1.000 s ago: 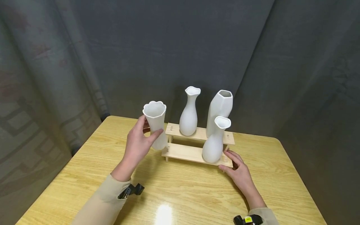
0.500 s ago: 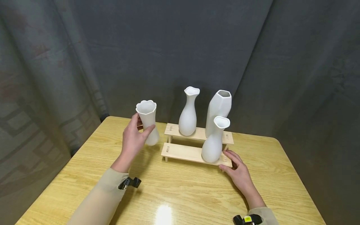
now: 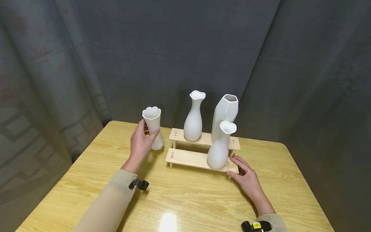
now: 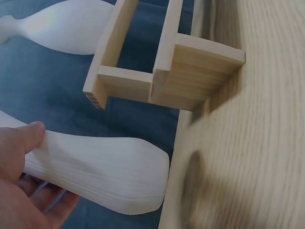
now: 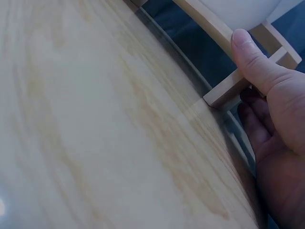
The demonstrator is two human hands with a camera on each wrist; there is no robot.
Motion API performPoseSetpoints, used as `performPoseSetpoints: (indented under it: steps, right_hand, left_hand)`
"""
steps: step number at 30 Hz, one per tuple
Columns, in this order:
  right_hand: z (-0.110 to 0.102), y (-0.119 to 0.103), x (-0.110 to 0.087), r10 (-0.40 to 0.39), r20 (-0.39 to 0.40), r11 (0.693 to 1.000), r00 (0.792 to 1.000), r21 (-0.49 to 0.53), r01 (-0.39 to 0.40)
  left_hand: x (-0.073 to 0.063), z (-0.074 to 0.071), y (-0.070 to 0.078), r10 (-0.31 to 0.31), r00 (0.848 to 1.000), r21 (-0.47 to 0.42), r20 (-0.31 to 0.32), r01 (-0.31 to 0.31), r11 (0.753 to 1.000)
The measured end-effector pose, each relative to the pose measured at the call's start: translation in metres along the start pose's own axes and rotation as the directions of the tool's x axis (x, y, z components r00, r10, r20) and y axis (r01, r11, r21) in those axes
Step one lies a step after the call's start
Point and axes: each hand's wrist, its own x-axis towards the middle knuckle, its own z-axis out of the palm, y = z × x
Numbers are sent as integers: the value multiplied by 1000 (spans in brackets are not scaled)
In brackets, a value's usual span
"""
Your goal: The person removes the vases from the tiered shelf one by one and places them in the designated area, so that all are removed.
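Note:
My left hand (image 3: 141,141) holds a white vase with a scalloped rim (image 3: 152,124), fingers and thumb around its middle. It is upright, left of a two-step wooden stand (image 3: 185,158). In the left wrist view a shadow lies apart from the base of the vase (image 4: 109,169), which looks slightly above the table. At the stand's right end my right hand (image 3: 245,177) grips the lower step, thumb in front and fingers behind. In the right wrist view the thumb (image 5: 252,57) lies against the stand's end; some fingers are partly hidden.
A slender white vase (image 3: 193,124) and an angular white vase (image 3: 226,112) stand on the upper step. A rounded white vase (image 3: 218,153) occupies the lower step's right part. Behind the wooden table (image 3: 185,199) hangs a grey curtain (image 3: 174,58).
My left hand has moved the scalloped vase left, away from the stand, and slightly lower. My right hand keeps its grip on the stand, which has barely shifted.

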Motion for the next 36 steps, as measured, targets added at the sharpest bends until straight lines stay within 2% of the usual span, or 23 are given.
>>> performPoseSetpoints:
  steps: [7, 17, 21, 29, 36]
  right_hand:
    - [-1, 1, -1, 14, -4, 1000, 1000, 24, -14]
    - [-3, 5, -3, 10, 6, 994, 1000, 111, -11]
    - [-3, 6, -4, 2, 10, 992, 1000, 129, -3]
    - [-3, 6, -2, 2, 9, 993, 1000, 118, -3]
    - [-1, 0, -2, 5, 26, 990, 1000, 139, -9]
  left_hand:
    - [4, 8, -6, -10, 1000, -25, 26, 11, 1000]
    - [11, 18, -18, 1, 998, 2, 66, -1, 1000]
    - [12, 19, -22, -13, 996, 13, 85, 12, 1000]
    - [15, 19, -27, 5, 994, -32, 110, -1, 999]
    - [13, 20, -29, -28, 992, -51, 119, 34, 998]
